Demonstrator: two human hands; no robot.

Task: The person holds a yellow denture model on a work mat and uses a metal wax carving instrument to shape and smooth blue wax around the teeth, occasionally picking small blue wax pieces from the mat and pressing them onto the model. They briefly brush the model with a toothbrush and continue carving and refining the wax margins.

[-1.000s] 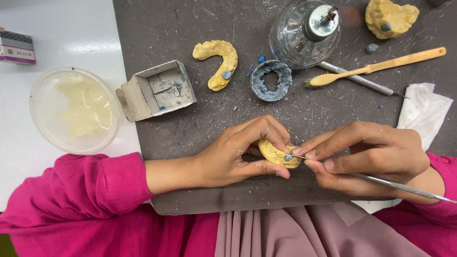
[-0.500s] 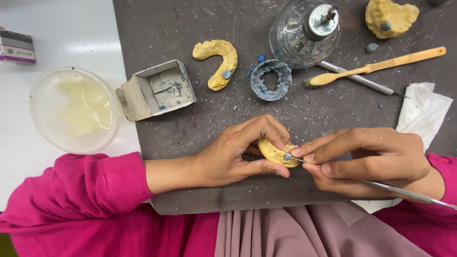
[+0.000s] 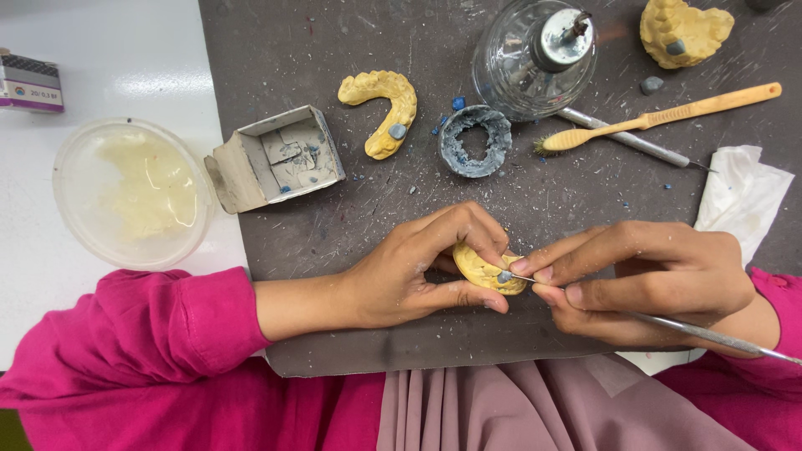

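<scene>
Barely any shift since earlier frame: left hand (image 3: 409,276) still pinches yellow dental cast (image 3: 483,271) near mat edge, right hand (image 3: 660,280) closed around metal carver (image 3: 710,336), tip on blue wax spot (image 3: 504,276); carving underway, next needs fine, light strokes.

A white table (image 3: 125,75) is carrying a dark mat (image 3: 351,33), a plastic dish (image 3: 129,194), and a small box (image 3: 32,83) lying beside it.
</scene>
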